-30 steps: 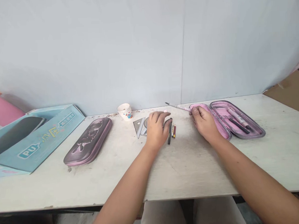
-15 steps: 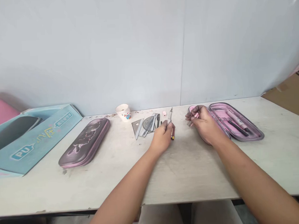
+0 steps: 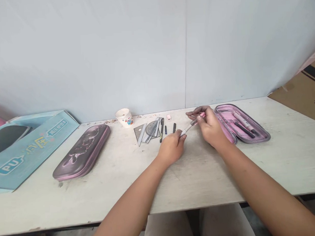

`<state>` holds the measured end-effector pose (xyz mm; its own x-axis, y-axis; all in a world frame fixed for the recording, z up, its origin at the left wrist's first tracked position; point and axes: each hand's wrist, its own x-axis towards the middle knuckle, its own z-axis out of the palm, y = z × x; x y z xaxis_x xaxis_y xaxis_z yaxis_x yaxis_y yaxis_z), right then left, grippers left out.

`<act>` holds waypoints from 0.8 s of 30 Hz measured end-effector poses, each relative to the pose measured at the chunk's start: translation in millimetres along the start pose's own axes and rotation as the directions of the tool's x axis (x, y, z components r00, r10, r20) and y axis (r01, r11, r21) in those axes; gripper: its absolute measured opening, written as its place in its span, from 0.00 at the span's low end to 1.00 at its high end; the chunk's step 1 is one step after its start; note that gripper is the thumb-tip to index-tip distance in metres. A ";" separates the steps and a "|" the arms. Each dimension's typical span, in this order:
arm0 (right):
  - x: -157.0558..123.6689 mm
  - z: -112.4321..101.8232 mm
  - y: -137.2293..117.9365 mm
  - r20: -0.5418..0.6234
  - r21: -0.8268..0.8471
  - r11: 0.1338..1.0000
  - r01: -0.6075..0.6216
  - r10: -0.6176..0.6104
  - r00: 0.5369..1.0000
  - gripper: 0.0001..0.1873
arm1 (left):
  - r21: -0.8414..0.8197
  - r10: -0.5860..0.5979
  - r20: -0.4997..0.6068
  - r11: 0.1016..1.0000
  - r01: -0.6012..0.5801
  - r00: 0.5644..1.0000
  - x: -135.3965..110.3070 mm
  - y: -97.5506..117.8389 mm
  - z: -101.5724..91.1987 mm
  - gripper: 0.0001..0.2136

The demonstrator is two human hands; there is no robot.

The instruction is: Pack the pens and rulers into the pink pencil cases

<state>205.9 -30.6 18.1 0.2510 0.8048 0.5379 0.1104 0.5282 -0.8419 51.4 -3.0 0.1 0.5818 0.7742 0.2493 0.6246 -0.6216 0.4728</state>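
Observation:
My left hand (image 3: 172, 147) is closed around the lower part of a white pen (image 3: 188, 128), which slants up to the right. My right hand (image 3: 208, 126) pinches a pen cap with a pink end (image 3: 202, 115) at the pen's upper end; whether the cap sits fully on is too small to tell. Beyond my left hand lie several dark pens (image 3: 161, 129), a clear protractor (image 3: 153, 127) and a set square (image 3: 140, 134). To the right of my right hand an open pink-lined pencil case (image 3: 263, 134) holds a white marker (image 3: 243, 121) and a black pen (image 3: 245, 130).
A closed dark pencil case (image 3: 82, 151) with pink trim lies on the left of the table (image 3: 119, 198). Behind it stand a paper cup (image 3: 124, 118) and a light-blue box (image 3: 32, 155). A small pink block (image 3: 169, 117) lies near the wall; a cardboard box (image 3: 301, 92) stands right.
The pen's exposed tip and the cap were apart; my right hand has brought the cap to the pen's tip. My left hand has tilted the pen to the right. The view has shifted slightly.

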 end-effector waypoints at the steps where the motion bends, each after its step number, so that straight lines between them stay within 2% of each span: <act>1: -0.9 0.4 -1.2 0.033 -0.027 1.000 -0.004 0.005 0.999 0.06 | -0.021 -0.013 0.005 1.000 0.013 1.000 0.0 -1.0 -0.4 0.11; 3: -1.5 0.0 -2.2 0.062 0.012 0.999 -0.045 0.045 0.997 0.09 | -0.103 -0.024 0.029 0.994 0.027 0.999 -0.1 -2.5 -2.3 0.11; 5: -1.1 -1.6 -1.1 0.085 0.124 0.987 -0.107 0.097 0.992 0.11 | -0.198 0.002 0.053 0.980 0.008 0.999 -0.2 -2.7 -4.7 0.11; 8: -1.2 -3.6 2.9 0.201 0.202 0.959 -0.198 0.158 0.967 0.13 | -0.304 0.041 0.062 0.953 -0.020 0.997 -1.2 -0.9 -7.0 0.12; 10: -2.5 -2.3 5.4 0.274 0.200 0.946 -0.256 0.197 0.941 0.12 | -0.391 0.013 0.081 0.920 0.019 0.997 -2.5 0.7 -6.4 0.13; 14: -6.3 7.0 9.7 0.297 0.264 0.907 -0.327 0.246 0.923 0.13 | -0.651 -0.040 0.163 0.746 0.138 0.986 -2.8 2.9 -0.3 0.17; 16: -7.3 12.8 11.7 0.289 0.211 0.923 -0.323 0.257 0.922 0.15 | -0.734 -0.053 0.153 0.663 0.149 0.987 0.3 3.5 3.4 0.19; 18: -6.9 16.5 12.5 0.259 0.099 0.957 -0.272 0.239 0.936 0.16 | -0.758 -0.096 0.109 0.636 0.145 0.989 6.5 5.4 6.3 0.20; 21: -3.4 11.4 8.8 0.192 -0.063 0.984 -0.165 0.175 0.966 0.15 | -0.749 -0.118 0.060 0.651 0.123 0.991 21.1 14.9 9.8 0.19; 24: 1.9 -13.0 1.6 0.074 -0.273 0.960 -0.066 0.090 0.993 0.15 | -0.706 -0.047 0.018 0.707 0.046 0.999 40.2 37.5 17.1 0.18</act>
<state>219.0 -31.7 17.2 0.1877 0.8668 0.4619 0.3520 0.3797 -0.8555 107.1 2.7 13.4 0.5612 0.8003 0.2112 0.1007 -0.3193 0.9423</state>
